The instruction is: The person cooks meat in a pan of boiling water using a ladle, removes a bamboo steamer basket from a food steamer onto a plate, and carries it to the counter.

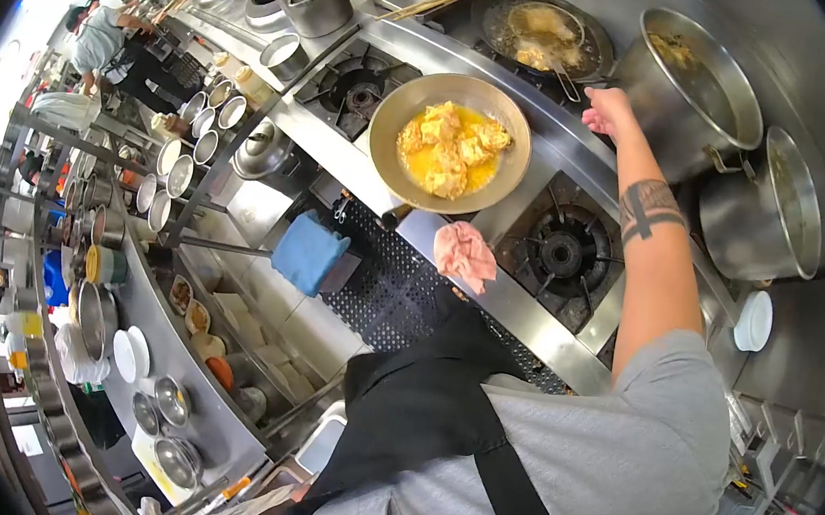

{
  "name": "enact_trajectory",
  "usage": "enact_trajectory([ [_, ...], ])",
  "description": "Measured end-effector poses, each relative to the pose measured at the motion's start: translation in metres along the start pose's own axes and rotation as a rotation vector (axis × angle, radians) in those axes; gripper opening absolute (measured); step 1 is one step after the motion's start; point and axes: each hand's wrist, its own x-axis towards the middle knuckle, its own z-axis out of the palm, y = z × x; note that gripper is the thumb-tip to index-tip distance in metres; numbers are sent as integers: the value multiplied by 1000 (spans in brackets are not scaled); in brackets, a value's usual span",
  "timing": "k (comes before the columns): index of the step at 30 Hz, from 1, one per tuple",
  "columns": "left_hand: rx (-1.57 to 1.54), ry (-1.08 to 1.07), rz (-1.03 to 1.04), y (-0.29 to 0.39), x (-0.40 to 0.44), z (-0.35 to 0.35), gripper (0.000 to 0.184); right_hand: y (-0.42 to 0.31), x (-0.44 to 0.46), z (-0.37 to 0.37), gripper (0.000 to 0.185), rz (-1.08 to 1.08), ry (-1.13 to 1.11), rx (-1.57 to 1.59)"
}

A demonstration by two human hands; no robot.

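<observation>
My right hand is stretched out over the back of the stove, its fingers curled together; what they hold, if anything, is too small to tell. Just beyond it, a wire skimmer rests in a dark pan of frying food. A wide pan with yellow-coated pieces in yellow liquid sits on the stove. Beside its dark handle lies a pink cloth on the steel front edge. Of my left hand only a small patch of skin seems to show by the apron, its fingers hidden.
Tall steel pots stand right of my right hand. An uncovered burner is near my forearm, another left of the wide pan. A blue cloth hangs at the left. One person stands farther back beside several metal containers.
</observation>
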Motion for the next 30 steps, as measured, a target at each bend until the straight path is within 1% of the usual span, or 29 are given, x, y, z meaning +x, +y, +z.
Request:
enact_trajectory([
  [2, -30, -47, 34, 32, 21, -16, 38, -7, 13, 22, 21, 200, 12, 62],
  [3, -28, -69, 55, 48, 34, -25, 38, 2, 43, 26, 15, 182, -52, 131],
  [6, -11, -133, 111, 86, 76, -51, 38, -23, 39, 45, 12, 147, 1, 203],
  [7, -13, -164, 128, 96, 89, -57, 38, -34, 28, 50, 16, 136, -26, 210],
  [8, -3, -188, 149, 107, 106, -65, 38, -44, 13, 57, 16, 145, -7, 210],
  [10, 24, -246, 196, 128, 142, -80, 38, -61, -8, 69, 23, 86, -111, 242],
  [11, 42, -273, 223, 139, 161, -91, 38, -57, -10, 72, 35, 47, -164, 251],
  [12, 62, -305, 250, 151, 179, -103, 38, -61, -16, 75, 35, 44, -139, 254],
  [14, 99, -364, 297, 178, 211, -128, 38, -81, -36, 87, 46, 133, -14, -215],
  [15, 123, -395, 321, 190, 228, -142, 38, -85, -42, 92, 54, 142, 11, -272],
  [16, 151, -428, 344, 203, 240, -157, 38, -81, -43, 101, 54, 155, 23, -270],
  [18, 203, -495, 386, 229, 265, -184, 38, -78, -43, 116, 55, 229, 142, -181],
  [19, 230, -527, 407, 245, 272, -197, 38, -80, -47, 129, 42, 248, 197, -82],
  [20, 262, -559, 430, 262, 279, -210, 38, -70, -31, 136, 42, 251, 206, -82],
  [21, 287, -592, 452, 283, 284, -222, 38, -43, 0, 142, 33, 169, 180, 294],
  [22, 320, -620, 469, 306, 291, -237, 38, -47, 9, 154, 24, 67, 153, 674],
  [23, 361, -644, 492, 328, 292, -248, 38, -53, 20, 157, 11, 132, 213, 766],
  [24, 409, -665, 509, 351, 293, -258, 39, -60, 26, 166, 11, 125, 217, 775],
  [26, 483, -692, 530, 399, 293, -271, 39, -68, 34, 177, 11, 43, 73, 1109],
  [27, 489, -691, 537, 414, 295, -271, 39, -73, 37, 185, 10, 39, 54, 1109],
  [28, 239, -684, 364, 427, 297, -272, 39, -74, 38, 192, 9, 40, 36, 1110],
  [29, -10, -663, 189, 435, 299, -272, 39, -71, 43, 196, 9, -9, -12, 1159],
  [30, -7, -656, 197, 436, 299, -270, 39, -71, 49, 198, 9, -65, -62, 1208],
])
